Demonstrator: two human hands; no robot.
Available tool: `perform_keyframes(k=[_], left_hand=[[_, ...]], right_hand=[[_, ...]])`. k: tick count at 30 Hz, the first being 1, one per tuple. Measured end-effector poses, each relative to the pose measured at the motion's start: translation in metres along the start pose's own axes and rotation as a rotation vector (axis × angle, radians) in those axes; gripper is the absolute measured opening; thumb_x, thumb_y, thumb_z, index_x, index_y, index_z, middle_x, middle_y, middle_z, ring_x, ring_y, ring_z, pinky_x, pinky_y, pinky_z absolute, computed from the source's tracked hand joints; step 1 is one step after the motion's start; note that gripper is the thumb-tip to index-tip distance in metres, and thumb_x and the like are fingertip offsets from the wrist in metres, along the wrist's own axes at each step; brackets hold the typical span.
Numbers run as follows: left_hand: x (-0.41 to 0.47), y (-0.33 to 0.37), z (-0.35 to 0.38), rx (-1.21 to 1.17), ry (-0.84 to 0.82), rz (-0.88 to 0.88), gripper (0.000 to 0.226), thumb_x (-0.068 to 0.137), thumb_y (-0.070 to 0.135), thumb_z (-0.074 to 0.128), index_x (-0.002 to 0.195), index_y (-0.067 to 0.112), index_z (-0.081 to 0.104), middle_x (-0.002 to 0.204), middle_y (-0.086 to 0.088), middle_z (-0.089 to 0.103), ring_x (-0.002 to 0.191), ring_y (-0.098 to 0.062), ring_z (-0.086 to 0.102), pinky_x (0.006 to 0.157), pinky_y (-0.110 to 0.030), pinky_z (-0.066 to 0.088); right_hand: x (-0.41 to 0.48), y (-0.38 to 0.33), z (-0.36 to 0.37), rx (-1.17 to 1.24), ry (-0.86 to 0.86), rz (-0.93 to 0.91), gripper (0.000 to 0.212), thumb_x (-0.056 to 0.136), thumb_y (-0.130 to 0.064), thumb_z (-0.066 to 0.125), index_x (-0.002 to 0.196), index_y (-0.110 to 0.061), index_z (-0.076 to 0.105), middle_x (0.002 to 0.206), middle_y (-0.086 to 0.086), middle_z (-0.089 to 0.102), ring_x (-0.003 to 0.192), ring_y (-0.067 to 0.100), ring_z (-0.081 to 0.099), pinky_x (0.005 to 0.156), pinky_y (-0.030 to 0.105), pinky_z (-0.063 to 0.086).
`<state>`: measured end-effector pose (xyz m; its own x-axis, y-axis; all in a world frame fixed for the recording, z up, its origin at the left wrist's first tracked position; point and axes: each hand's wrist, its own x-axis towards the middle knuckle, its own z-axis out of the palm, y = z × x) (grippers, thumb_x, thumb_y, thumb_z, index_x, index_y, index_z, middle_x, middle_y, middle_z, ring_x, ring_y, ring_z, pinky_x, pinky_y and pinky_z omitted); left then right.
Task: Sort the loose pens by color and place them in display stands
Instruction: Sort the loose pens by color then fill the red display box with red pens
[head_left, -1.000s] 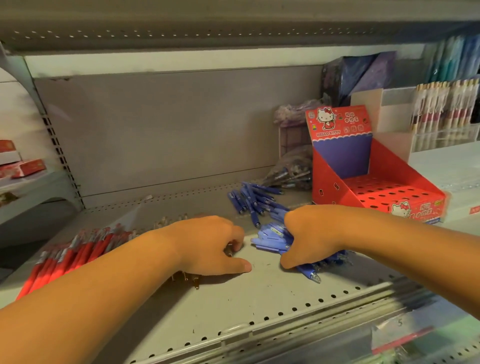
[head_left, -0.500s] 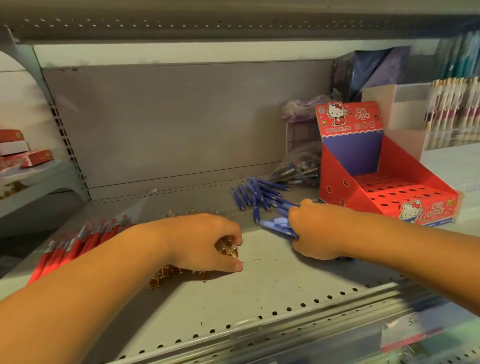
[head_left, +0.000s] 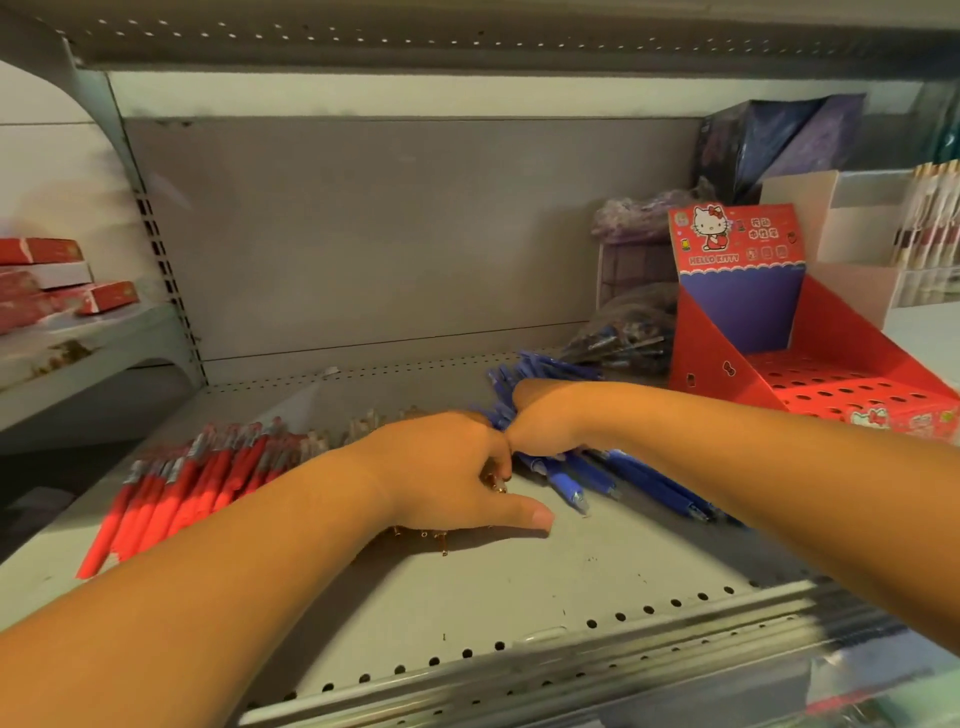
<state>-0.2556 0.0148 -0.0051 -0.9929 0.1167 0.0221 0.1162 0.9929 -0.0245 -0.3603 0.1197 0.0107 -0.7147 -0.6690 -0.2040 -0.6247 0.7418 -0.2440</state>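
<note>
Along the grey perforated shelf, a red display stand sits at the right rear, well apart from a row of red pens lying side by side at the left. Between them, near the stand, lies a heap of blue pens. The right grip is clenched round a bundle of those blue pens, which stick out on both sides of the fist. The left grip, touching the right one, curls its fingers over gold-tipped pens, thumb flat on the shelf.
</note>
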Motion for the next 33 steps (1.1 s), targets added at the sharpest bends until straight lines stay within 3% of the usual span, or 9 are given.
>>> perform_keyframes(k=[3,5,11,16,18,20,23,27,33], left_hand=[[0.002,0.003,0.005,-0.009,0.113,-0.032,0.063,0.067,0.091,0.045,0.097,0.035,0.045,0.083,0.019,0.053,0.07,-0.002,0.052,0.053,-0.019,0.037],[0.001,0.006,0.006,-0.035,0.167,-0.04,0.065,0.065,0.091,0.046,0.098,0.037,0.034,0.076,0.023,0.046,0.064,0.001,0.048,0.049,-0.016,0.028],[0.004,0.011,0.012,0.037,0.162,0.005,0.073,0.07,0.09,0.042,0.121,0.037,0.042,0.103,0.011,0.06,0.083,-0.011,0.057,0.068,-0.025,0.046],[0.003,0.014,0.015,0.104,0.163,0.024,0.073,0.075,0.088,0.035,0.132,0.042,0.04,0.105,0.008,0.053,0.087,-0.014,0.055,0.073,-0.028,0.042],[0.003,0.016,0.017,0.126,0.159,0.037,0.079,0.073,0.09,0.034,0.135,0.041,0.04,0.112,0.008,0.05,0.092,-0.015,0.054,0.076,-0.029,0.041],[0.003,0.017,0.016,0.128,0.164,0.049,0.078,0.073,0.09,0.035,0.132,0.039,0.046,0.114,0.009,0.052,0.094,-0.013,0.054,0.079,-0.029,0.045],[0.006,0.018,0.013,0.125,0.192,0.044,0.066,0.077,0.085,0.04,0.116,0.034,0.058,0.099,0.01,0.056,0.084,-0.011,0.055,0.073,-0.029,0.048],[0.01,0.024,0.014,0.171,0.279,0.017,0.053,0.082,0.077,0.046,0.102,0.032,0.064,0.089,0.009,0.058,0.077,-0.011,0.054,0.065,-0.026,0.045],[0.013,0.026,0.015,0.134,0.245,-0.02,0.066,0.076,0.083,0.046,0.098,0.024,0.065,0.081,0.005,0.063,0.074,-0.013,0.057,0.065,-0.028,0.044]], right_hand=[[0.005,0.006,-0.001,0.227,0.014,0.043,0.019,0.097,-0.019,0.051,0.089,-0.004,0.06,0.085,0.011,0.07,0.063,0.018,0.067,0.053,0.026,0.055],[0.002,0.011,-0.004,0.353,0.004,0.044,0.015,0.095,-0.01,0.052,0.09,-0.002,0.064,0.089,0.018,0.072,0.07,0.024,0.073,0.059,0.03,0.061],[-0.008,0.026,-0.007,0.242,-0.034,-0.045,0.012,0.092,-0.003,0.058,0.097,0.001,0.068,0.089,0.015,0.074,0.079,0.024,0.074,0.081,0.038,0.06],[-0.017,0.041,-0.014,0.258,0.047,-0.146,0.018,0.094,-0.009,0.052,0.094,-0.006,0.07,0.084,0.008,0.074,0.075,0.022,0.068,0.06,0.024,0.057],[-0.024,0.054,-0.023,0.188,0.123,-0.145,0.021,0.093,-0.021,0.058,0.095,-0.006,0.071,0.088,0.012,0.074,0.071,0.022,0.065,0.059,0.03,0.056],[-0.033,0.07,-0.03,0.001,0.162,-0.081,0.04,0.088,-0.041,0.063,0.093,-0.002,0.069,0.089,0.017,0.07,0.065,0.02,0.056,0.065,0.041,0.056],[-0.045,0.086,-0.028,-0.174,0.034,0.056,0.055,0.078,-0.064,0.066,0.075,-0.01,0.059,0.068,0.004,0.059,0.056,0.02,0.056,0.051,0.031,0.05],[-0.049,0.088,-0.019,-0.213,0.01,0.051,0.047,0.074,-0.053,0.075,0.064,-0.015,0.048,0.057,0.0,0.052,0.05,0.022,0.058,0.049,0.028,0.05],[-0.047,0.076,-0.011,-0.34,0.036,-0.025,0.038,0.078,-0.044,0.066,0.06,-0.015,0.049,0.054,0.001,0.047,0.05,0.021,0.048,0.046,0.028,0.04]])
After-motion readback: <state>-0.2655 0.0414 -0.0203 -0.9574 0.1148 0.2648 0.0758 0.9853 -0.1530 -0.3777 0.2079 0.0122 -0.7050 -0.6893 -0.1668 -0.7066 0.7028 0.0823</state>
